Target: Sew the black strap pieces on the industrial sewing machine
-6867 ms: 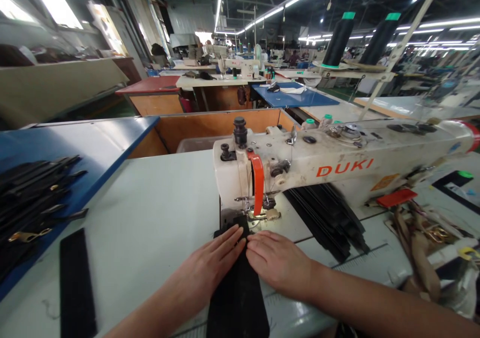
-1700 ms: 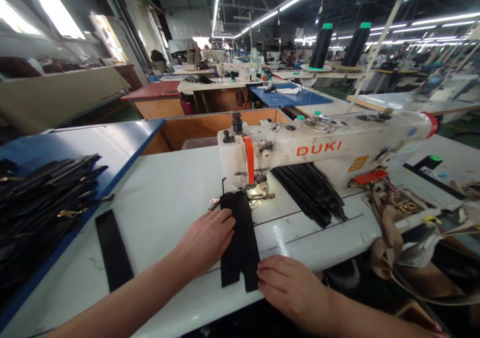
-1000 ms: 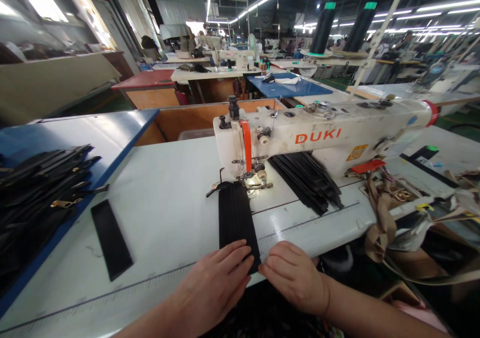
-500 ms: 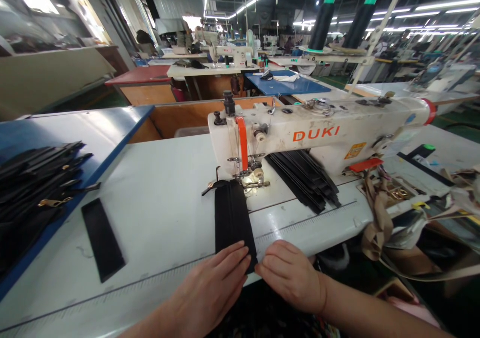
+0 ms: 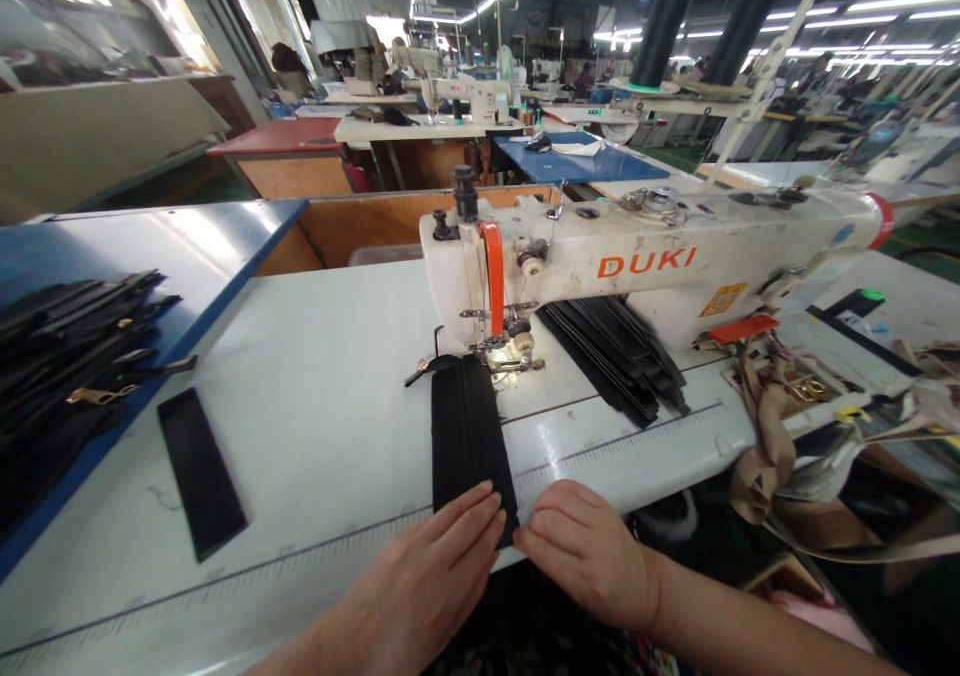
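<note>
A black zipper strip [image 5: 466,436] runs from under the presser foot of the white sewing machine [image 5: 645,256] toward the table's front edge. At its far end, left of the foot, a zipper pull [image 5: 420,368] sticks out. My left hand [image 5: 442,556] lies on the near end of the strip with fingers stretched out flat. My right hand [image 5: 581,546] is closed, its fingertips pinching the strip's near right edge; the thumb is largely hidden. A lamp lights the needle area.
Left on the white table [image 5: 322,356] lies a single black strip [image 5: 201,474]. Black zippered pieces [image 5: 67,376] are heaped on a blue-edged table. A stack of black strips [image 5: 611,356] sits under the machine arm. Tan webbing [image 5: 761,446] hangs at right, by a tray of metal hardware [image 5: 808,388].
The view has shifted slightly. Both hands stay at the near end of the strip, and the strip shows no clear movement under the foot.
</note>
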### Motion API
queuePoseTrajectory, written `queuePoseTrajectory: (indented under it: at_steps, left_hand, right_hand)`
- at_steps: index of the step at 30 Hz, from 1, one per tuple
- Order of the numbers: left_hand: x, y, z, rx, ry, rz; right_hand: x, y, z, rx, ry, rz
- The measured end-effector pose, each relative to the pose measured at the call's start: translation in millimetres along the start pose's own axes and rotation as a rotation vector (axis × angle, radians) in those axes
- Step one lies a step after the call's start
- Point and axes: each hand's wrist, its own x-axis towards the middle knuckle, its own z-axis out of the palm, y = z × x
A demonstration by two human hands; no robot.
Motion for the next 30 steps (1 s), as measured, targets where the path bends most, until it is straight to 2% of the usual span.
queuePoseTrajectory:
  at_steps: [9, 19, 26, 30]
  left_hand:
    - [-9.7, 1.0, 8.3, 0.034, -0.059, 0.007]
    - [-7.7, 1.9, 8.7, 0.030, -0.054, 0.014]
    - [-10.0, 5.1, 11.9, -0.047, -0.025, -0.063]
    - [-13.3, 4.9, 15.2, -0.076, -0.027, -0.060]
  right_hand:
    - [-1.2, 1.9, 1.2, 0.059, -0.018, -0.001]
    - [0.7, 0.6, -1.7, 0.080, -0.031, -0.010]
    - [-0.5, 2.0, -1.9, 0.085, -0.040, -0.006]
    - [0.5, 1.8, -2.3, 0.083, -0.021, -0.007]
